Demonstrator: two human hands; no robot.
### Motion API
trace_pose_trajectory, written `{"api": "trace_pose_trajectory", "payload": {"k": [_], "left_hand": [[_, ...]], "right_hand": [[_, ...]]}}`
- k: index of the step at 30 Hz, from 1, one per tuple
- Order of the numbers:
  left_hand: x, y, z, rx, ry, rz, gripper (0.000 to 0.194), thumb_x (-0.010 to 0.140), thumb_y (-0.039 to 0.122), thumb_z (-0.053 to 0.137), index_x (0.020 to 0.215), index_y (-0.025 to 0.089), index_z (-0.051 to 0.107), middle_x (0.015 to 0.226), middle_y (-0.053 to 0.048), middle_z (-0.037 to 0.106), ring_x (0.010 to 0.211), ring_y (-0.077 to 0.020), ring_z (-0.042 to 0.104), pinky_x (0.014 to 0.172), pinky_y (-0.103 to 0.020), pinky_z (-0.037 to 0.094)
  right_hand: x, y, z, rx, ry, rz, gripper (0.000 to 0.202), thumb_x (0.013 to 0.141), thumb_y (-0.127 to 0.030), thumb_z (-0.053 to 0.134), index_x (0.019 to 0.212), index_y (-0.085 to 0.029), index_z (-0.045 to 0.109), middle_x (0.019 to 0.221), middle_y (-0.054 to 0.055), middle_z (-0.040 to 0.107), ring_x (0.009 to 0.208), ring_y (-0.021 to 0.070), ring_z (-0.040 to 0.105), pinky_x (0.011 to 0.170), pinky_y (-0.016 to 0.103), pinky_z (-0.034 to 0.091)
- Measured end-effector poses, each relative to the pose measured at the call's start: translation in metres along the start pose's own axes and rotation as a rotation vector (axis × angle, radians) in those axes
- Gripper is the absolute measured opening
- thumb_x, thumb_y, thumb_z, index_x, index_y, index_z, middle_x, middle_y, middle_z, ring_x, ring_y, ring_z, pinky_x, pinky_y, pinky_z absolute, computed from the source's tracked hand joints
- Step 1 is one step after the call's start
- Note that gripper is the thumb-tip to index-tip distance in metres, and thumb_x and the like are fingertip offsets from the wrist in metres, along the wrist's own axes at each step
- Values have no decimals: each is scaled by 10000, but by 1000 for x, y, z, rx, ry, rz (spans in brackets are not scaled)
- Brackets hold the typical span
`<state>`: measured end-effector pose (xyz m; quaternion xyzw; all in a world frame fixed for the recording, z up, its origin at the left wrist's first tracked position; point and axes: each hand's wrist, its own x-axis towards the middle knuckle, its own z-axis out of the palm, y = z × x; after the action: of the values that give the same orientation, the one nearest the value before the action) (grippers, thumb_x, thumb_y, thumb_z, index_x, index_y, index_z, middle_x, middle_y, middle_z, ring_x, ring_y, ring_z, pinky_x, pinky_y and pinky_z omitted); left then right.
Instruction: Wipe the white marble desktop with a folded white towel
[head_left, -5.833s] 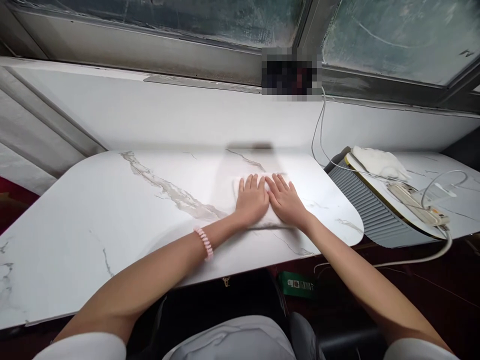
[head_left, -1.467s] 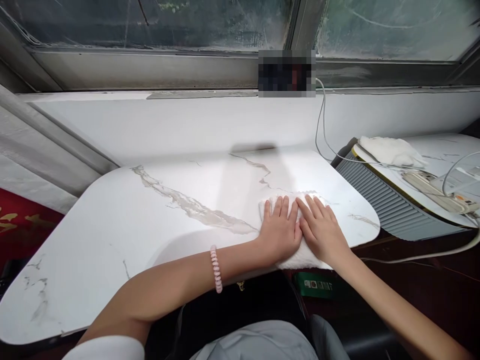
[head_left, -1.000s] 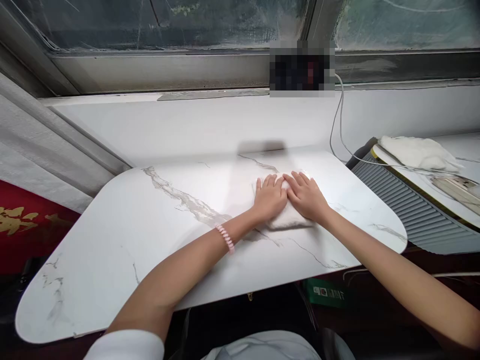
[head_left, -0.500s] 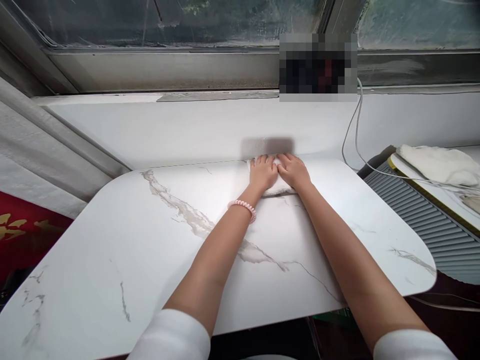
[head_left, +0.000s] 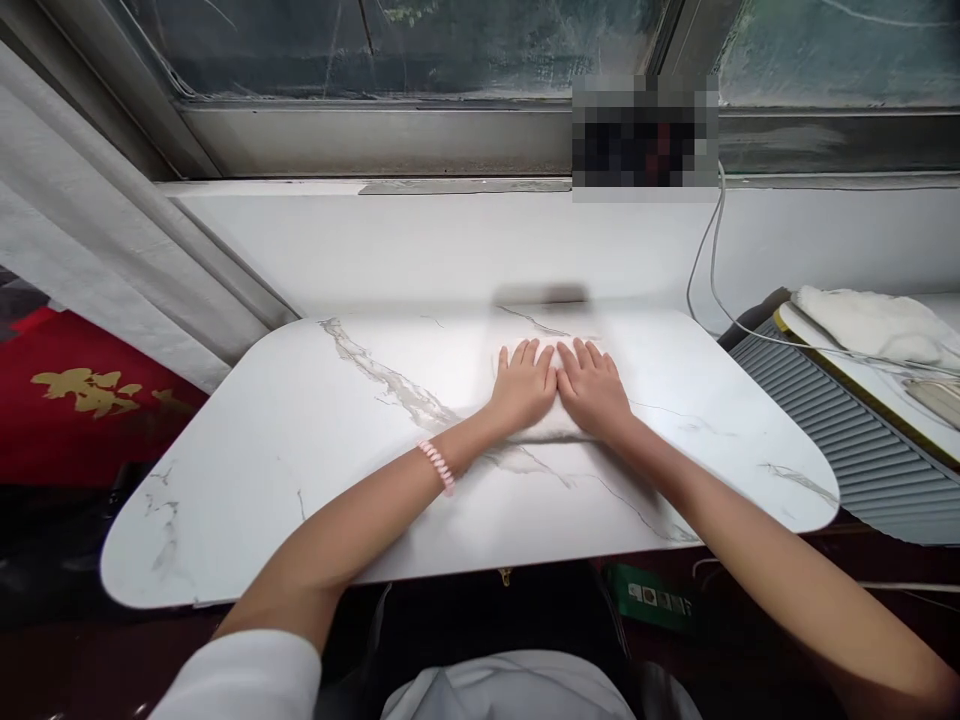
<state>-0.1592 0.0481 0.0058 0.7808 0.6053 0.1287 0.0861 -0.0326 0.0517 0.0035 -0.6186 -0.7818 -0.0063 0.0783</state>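
Note:
Both hands lie flat, side by side, on a folded white cloth (head_left: 553,428) near the middle of the white marble-patterned tabletop (head_left: 240,440). My left hand (head_left: 525,386) has its fingers stretched toward the wall, and a pink coiled band (head_left: 437,467) circles that forearm. Beside it, my right hand (head_left: 595,388) also presses down with fingers extended; the two thumbs meet or nearly meet. Much of the cloth is hidden beneath the palms, and its front edge shows below them.
Behind the table rises a white wall (head_left: 420,250) below a window. A pale curtain (head_left: 142,240) and red cloth (head_left: 82,400) are at left. At right, a cable (head_left: 705,250) hangs near a grey ribbed unit (head_left: 817,430) and a white fluffy item (head_left: 870,325). A green box (head_left: 649,597) sits below.
Both hands and the cloth have moved back from the wall side toward me, with my elbows bending outward. The view has shifted, showing more of the table's front edge.

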Motion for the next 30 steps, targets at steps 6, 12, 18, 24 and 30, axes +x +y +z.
{"api": "trace_pose_trajectory", "payload": {"k": [6,12,18,24,30], "left_hand": [[-89,5,-8,24,-33,58,521,1036,288,264,1518,124,376,1606,-149,339,1505,-295,255,1228,-572,166],[-140,-2,-10,66,-12,118,531,1035,282,252,1516,98,380,1604,-158,337,1500,-307,267,1215,-588,211],[-102,-25,-19,30,-75,12,553,1024,315,252,1553,167,316,1625,-68,315,1512,-241,250,1242,-507,178],[-8,-63,-24,1,26,-157,541,1000,229,246,1527,161,348,1596,-76,380,1484,-231,308,1228,-530,185],[54,-97,-23,-13,162,-151,479,1015,228,246,1430,190,483,1517,-83,496,1399,-209,425,1205,-479,245]], "right_hand": [[-84,-30,-4,-31,-11,-54,566,1006,-289,269,1533,-123,388,1602,176,344,1488,339,290,1182,546,263],[-122,-48,-4,-19,-11,-131,571,981,-291,341,1530,-146,401,1603,175,342,1492,351,272,1181,574,251],[-69,-47,-4,108,-84,-187,572,980,-319,334,1528,-168,401,1609,129,348,1498,332,262,1204,553,217],[41,-51,10,268,24,-177,510,953,-273,334,1417,-186,528,1522,113,484,1432,305,375,1173,533,276],[109,-65,25,267,95,-134,483,953,-244,301,1356,-165,557,1455,115,540,1367,307,411,1143,519,280]]}}
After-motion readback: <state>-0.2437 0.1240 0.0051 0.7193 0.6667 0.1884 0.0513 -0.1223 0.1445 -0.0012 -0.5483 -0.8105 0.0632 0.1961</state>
